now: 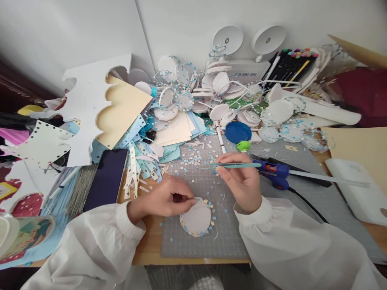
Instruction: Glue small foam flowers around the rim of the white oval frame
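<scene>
A round white disc [197,219] lies on the grey cutting mat [229,237], its rim trimmed with small blue and cream stars. My left hand [169,196] is closed in a pinch at the disc's upper left edge; what sits between the fingertips is hidden. Above and to the right, my right hand [242,183] holds teal tweezers [238,165] level, tips pointing left. Loose paper stars [196,159] are scattered on the mat beyond both hands. Just right of the tweezers lies a blue glue gun [276,169] with a long glue stick in its back.
Star-trimmed discs [184,100] are heaped along the back. Left are cut paper strips [136,173], a dark phone [105,177] and wire stems [80,193]. A blue lid [238,132] and a white pen [220,138] lie ahead. The glue gun's cord [308,203] runs right, near a white case [358,189].
</scene>
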Available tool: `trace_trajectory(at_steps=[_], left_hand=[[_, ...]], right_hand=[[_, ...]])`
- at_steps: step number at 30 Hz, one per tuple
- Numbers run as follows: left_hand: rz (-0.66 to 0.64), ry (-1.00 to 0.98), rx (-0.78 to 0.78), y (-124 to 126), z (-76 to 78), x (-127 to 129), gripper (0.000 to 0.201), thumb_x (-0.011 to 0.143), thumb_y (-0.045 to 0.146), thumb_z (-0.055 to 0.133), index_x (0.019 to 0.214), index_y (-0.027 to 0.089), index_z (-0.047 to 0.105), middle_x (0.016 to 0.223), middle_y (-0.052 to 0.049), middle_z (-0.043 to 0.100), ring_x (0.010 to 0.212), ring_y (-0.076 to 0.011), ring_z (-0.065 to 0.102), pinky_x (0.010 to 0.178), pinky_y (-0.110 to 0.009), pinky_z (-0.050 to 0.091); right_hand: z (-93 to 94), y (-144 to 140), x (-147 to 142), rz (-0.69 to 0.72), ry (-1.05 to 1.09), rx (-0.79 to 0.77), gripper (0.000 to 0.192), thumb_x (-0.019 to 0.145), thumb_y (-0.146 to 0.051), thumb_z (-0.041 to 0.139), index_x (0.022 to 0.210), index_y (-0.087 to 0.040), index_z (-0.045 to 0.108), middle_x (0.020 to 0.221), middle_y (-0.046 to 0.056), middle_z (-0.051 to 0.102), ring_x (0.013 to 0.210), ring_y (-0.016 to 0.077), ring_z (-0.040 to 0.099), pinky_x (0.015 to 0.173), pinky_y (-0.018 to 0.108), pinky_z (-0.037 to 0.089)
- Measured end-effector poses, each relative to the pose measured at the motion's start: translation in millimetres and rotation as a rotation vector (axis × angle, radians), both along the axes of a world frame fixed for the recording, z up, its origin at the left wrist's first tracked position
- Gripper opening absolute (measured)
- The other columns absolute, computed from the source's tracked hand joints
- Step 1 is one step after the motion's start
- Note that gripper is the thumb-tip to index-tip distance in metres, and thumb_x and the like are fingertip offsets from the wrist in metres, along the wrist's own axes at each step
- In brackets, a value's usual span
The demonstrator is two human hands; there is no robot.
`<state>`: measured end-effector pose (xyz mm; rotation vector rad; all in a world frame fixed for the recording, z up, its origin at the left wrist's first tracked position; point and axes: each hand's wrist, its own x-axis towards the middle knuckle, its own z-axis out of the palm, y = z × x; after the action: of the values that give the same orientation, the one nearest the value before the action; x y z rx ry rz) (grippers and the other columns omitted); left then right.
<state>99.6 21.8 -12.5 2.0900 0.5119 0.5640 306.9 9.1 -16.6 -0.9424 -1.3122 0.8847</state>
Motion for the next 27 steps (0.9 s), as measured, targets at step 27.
trace_trajectory(at_steps=[27], left_hand=[[0.601, -0.224, -0.315, -3.7, 2.4, -1.7, 0.036, 0.092, 0.032, 0.046, 0.069, 0.013, 0.065, 0.051, 0.003, 0.042, 0.049, -0.0097, 0.039, 0.049, -0.024, 0.031]], right_hand=[[-11.1, -4.6, 0.6, 0.185, -0.458, 0.191, 0.012, 0.079, -0.010, 0.061, 0.078, -0.022, 0.060, 0.073, 0.004, 0.067, 0.069, 0.0184, 0.060, 0.066, 0.035, 0.046]])
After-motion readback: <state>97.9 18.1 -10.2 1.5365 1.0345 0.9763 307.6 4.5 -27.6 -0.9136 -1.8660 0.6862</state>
